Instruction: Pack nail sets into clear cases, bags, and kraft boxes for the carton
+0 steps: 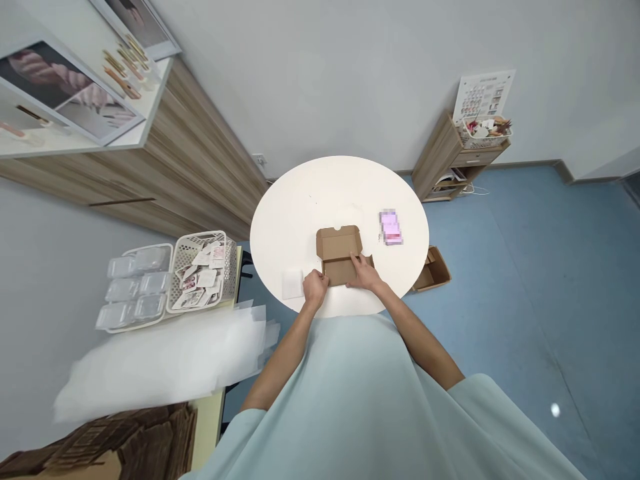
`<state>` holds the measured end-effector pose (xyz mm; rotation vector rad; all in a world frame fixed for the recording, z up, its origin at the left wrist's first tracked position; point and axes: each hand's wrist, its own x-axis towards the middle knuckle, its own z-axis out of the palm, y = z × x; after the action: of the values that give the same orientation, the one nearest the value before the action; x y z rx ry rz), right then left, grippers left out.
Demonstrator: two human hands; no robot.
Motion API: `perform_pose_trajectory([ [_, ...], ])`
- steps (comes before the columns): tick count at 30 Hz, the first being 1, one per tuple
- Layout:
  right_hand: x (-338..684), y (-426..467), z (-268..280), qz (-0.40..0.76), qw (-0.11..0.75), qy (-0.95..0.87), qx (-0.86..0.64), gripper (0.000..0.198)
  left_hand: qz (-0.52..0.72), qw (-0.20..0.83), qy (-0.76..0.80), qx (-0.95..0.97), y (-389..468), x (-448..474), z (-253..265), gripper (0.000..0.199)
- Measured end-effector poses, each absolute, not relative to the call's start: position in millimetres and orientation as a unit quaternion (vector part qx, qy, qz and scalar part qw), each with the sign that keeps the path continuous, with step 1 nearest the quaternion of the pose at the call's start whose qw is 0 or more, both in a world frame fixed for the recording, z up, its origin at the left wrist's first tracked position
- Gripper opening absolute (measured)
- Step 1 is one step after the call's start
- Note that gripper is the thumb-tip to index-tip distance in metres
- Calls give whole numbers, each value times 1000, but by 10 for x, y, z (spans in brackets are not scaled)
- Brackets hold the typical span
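Observation:
A brown cardboard box (340,248) lies on the white oval table (290,200), its lid folded back away from me. My left hand (315,288) is closed at the box's near left corner, gripping its side. With fingers spread, my right hand (364,272) rests on the right part of the box, near a raised side flap. Left of my left hand is a thin white sheet or packet (292,285). Farther right on the table lies a purple and pink item (391,227), too blurred to name.
At left, a side table holds a basket of small packets (200,273), clear plastic boxes (135,287), translucent sheets (170,353) and stacked flat cardboard (130,440). An open carton (433,270) is on the floor at right. A wooden cabinet (450,160) stands by the wall.

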<state>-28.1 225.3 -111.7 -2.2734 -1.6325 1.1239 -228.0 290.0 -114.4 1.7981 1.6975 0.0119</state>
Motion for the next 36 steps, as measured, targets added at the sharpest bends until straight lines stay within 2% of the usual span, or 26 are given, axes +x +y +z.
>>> perform_pose_trajectory([
  [3, -293, 2221, -1117, 371, 61, -539, -754, 126, -22, 298, 641, 707, 2895, -2243, -1145, 5],
  [5, -267, 2139, -1113, 359, 91, -543, -754, 115, -30, 287, 634, 717, 2894, -2225, -1138, 6],
  [8, -164, 1930, -1115, 295, 195, -517, -779, 75, -29, 283, 632, 721, 2883, -2210, -1126, 7],
  [10, -74, 1780, -1137, 243, 242, -465, -816, 54, -24, 280, 632, 722, 2872, -2201, -1121, 9],
  [12, 8, 1667, -1175, 227, 248, -413, -846, 45, -22, 277, 632, 723, 2866, -2190, -1116, 10],
  [17, 62, 1593, -1239, 294, 217, -368, -855, 20, -21, 280, 631, 723, 2873, -2173, -1091, 12],
  [23, -90, 1648, -1079, 296, 253, -407, -826, 16, -17, 288, 631, 720, 2817, -2164, -1090, 14],
  [27, -160, 1736, -1006, 315, 248, -436, -806, 27, -12, 294, 630, 719, 2729, -2153, -1122, 12],
  [29, -153, 1799, -1007, 308, 234, -430, -816, 28, -10, 294, 630, 719, 2691, -2152, -1131, 11],
  [33, -104, 1916, -1023, 303, 181, -420, -836, 17, -7, 296, 629, 719, 2647, -2153, -1124, 11],
  [36, -106, 1971, -1009, 287, 116, -442, -842, 22, -12, 297, 632, 716, 2634, -2151, -1116, 10],
])
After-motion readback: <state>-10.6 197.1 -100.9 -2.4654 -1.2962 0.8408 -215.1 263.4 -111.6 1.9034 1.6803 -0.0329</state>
